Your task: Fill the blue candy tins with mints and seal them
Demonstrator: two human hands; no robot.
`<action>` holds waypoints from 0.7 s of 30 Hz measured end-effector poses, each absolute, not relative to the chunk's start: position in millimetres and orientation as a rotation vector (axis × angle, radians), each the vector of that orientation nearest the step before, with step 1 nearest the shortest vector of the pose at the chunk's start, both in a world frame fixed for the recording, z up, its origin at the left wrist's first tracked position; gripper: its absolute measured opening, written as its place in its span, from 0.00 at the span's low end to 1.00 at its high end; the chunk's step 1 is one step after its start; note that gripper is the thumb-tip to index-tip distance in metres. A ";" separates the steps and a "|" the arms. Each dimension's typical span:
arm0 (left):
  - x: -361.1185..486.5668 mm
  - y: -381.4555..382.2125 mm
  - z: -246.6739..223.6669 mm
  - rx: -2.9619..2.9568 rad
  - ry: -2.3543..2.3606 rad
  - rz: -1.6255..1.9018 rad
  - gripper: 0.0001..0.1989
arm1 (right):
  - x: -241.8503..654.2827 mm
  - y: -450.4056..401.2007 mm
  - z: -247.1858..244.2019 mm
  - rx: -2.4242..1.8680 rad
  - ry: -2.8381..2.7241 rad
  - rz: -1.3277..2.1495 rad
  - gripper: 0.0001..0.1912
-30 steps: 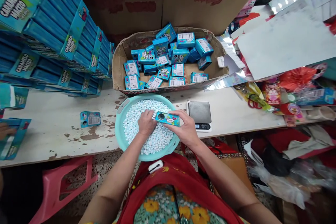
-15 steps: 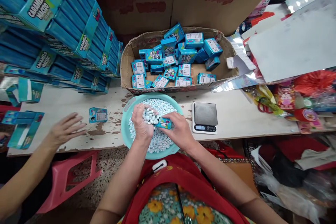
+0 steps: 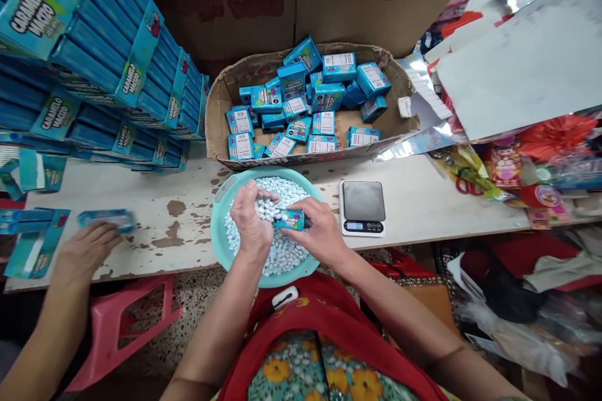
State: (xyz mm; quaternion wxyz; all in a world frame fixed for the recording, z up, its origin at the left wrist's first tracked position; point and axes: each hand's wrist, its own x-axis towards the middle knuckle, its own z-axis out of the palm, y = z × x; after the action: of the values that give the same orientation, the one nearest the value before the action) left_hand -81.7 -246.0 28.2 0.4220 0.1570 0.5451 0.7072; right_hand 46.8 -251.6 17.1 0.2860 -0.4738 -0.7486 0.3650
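Left hand [image 3: 251,219] still cupped, fingers curled round white candies [image 3: 267,208]; right hand [image 3: 322,230] pinches small box [image 3: 292,219]. Co-worker's hand [image 3: 90,247] has moved loose box [image 3: 107,219] nearer counter's [image 3: 155,200] left edge.

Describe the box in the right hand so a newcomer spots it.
On the white table is a turquoise basin of pale candies. Above it, beside the candy-filled left hand, the right hand holds a small blue box. It alone is over the basin; many lookalikes lie in the carton.
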 end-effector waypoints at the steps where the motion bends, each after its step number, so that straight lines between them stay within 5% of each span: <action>1: -81.0 -245.9 27.9 0.400 1.378 1.763 0.14 | 46.6 -251.6 17.2 -1.270 -1.993 0.981 0.16; 21: -71.4 -239.3 12.0 0.469 1.524 1.766 0.19 | 42.3 -247.1 -1.9 -1.300 -1.937 1.038 0.15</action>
State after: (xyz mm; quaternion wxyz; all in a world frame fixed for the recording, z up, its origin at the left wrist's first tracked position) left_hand -71.4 -239.3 12.0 0.3718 0.1829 0.5946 0.6890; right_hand 42.3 -247.1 -1.9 0.2900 -0.4872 -0.7261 0.3890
